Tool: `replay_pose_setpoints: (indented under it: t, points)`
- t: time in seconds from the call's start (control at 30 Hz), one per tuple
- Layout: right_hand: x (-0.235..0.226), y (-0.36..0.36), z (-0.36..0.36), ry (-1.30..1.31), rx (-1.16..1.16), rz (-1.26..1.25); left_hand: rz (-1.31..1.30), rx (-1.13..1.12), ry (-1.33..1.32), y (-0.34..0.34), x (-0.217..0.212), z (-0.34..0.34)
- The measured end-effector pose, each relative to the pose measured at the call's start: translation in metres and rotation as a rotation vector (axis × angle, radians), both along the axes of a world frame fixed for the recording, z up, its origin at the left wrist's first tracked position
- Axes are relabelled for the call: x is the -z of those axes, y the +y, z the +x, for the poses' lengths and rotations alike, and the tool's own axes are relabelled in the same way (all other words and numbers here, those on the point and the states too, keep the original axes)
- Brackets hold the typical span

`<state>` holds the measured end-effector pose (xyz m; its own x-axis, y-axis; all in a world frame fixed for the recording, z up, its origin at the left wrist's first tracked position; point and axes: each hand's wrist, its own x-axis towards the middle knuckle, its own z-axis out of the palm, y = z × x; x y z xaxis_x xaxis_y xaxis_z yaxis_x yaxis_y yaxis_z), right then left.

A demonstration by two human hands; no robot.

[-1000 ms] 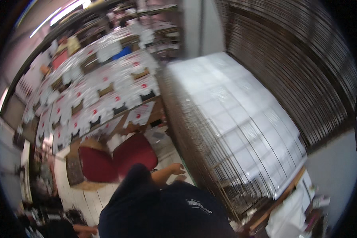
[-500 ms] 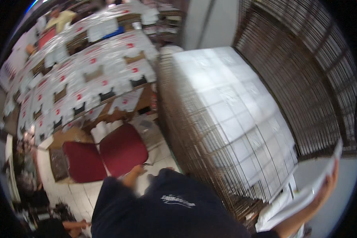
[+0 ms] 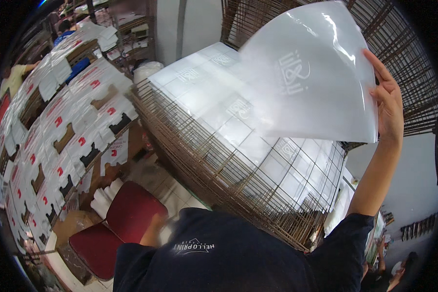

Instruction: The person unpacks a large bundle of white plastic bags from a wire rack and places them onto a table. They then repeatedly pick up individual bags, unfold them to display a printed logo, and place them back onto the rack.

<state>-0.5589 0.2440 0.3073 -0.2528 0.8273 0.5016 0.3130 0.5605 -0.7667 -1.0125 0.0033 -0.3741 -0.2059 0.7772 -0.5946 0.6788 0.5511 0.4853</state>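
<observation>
My right hand [image 3: 388, 95] is raised at the right and grips one edge of a translucent white plastic sheet [image 3: 321, 53] with a pale printed design. The sheet bows out to the left, above a stacked wire drying rack [image 3: 199, 148]. Similar printed sheets [image 3: 190, 92] lie side by side on the rack's top grid. Low in front of the red chair, my left hand [image 3: 154, 229] hangs near my body. It is smeared, and its fingers cannot be made out.
A red padded chair [image 3: 136, 209] stands at the lower left. Beyond it, rows of white bag-like pieces with red prints [image 3: 58, 121] cover another rack. Tilted wire grids [image 3: 399, 63] rise at the far right. Other people are partly visible, one in a yellow shirt [image 3: 15, 78].
My right hand has risen from the lower right with the plastic sheet, which now spreads over the rack's right part. The view has turned to the right.
</observation>
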Motion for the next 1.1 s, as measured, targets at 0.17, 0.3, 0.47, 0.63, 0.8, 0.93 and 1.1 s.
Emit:
replay_pose_setpoints:
  t: [0.17, 0.3, 0.47, 0.63, 0.8, 0.93, 1.1]
  points:
    - [0.068, -0.006, 0.078, 0.135, 0.447, 0.010, 0.178, 0.156, -0.077, 0.057, 0.015, -0.009]
    - [0.192, -0.044, 0.144, 0.222, 0.706, -0.149, -0.096, -0.044, -0.177, 0.109, 0.034, -0.004]
    - [0.319, -0.078, 0.167, 0.481, 0.737, -0.442, -0.121, 0.169, -0.137, 0.121, 0.059, -0.004]
    - [0.353, -0.093, 0.155, 0.531, 0.719, -0.572, -0.178, 0.167, -0.120, 0.135, 0.026, 0.006]
    - [0.352, -0.097, 0.142, 0.480, 0.799, -0.550, -0.125, 0.189, -0.161, 0.141, 0.020, 0.006]
    - [0.350, -0.099, 0.143, 0.459, 0.790, -0.582, -0.105, 0.220, -0.127, 0.142, 0.023, 0.008]
    - [0.354, -0.103, 0.144, 0.485, 0.801, -0.564, -0.201, 0.199, -0.162, 0.138, 0.058, -0.005]
